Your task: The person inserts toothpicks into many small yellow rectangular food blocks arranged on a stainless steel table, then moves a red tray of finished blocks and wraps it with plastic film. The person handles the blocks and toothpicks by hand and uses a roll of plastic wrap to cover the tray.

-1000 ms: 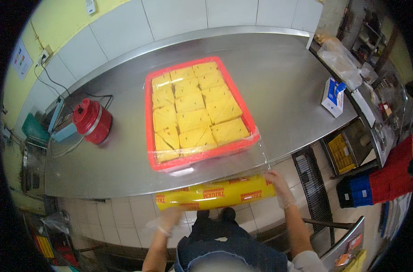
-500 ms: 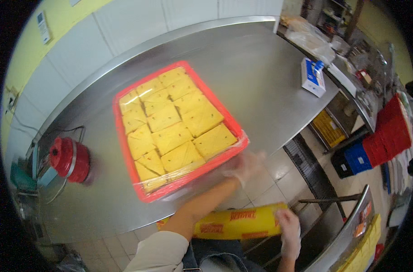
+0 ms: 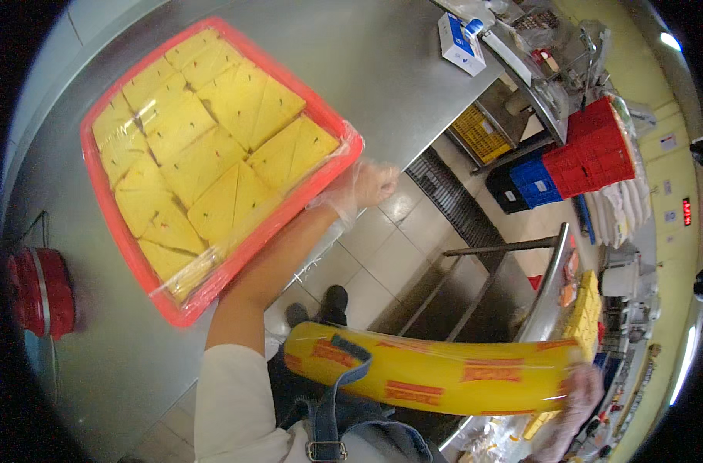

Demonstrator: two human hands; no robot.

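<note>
A red tray (image 3: 95,174) of yellow, cake-like cut pieces (image 3: 183,127) with small specks on top sits on the steel table. Clear plastic film, shiny at the near edge, covers it. My left hand (image 3: 373,184), in a clear glove, is beside the tray's right corner with its fingers curled in; what they hold, if anything, is hidden. My left forearm runs along the tray's near side. At lower right my right hand (image 3: 579,405), also gloved and slightly blurred, grips the end of a big yellow roll of plastic wrap (image 3: 452,374). The roll lies across in front of my body.
The steel table (image 3: 367,85) carries a red round appliance (image 3: 47,293) at left and a white-and-blue box (image 3: 461,44) at its far right corner. Stacked red crates (image 3: 587,150) and a blue crate (image 3: 533,181) stand to the right. A steel rack (image 3: 513,297) is near my right side.
My view has swung right, so the tray appears further left. My left hand remains near the tray's right corner, now with less blur. The roll and my right hand appear further right.
</note>
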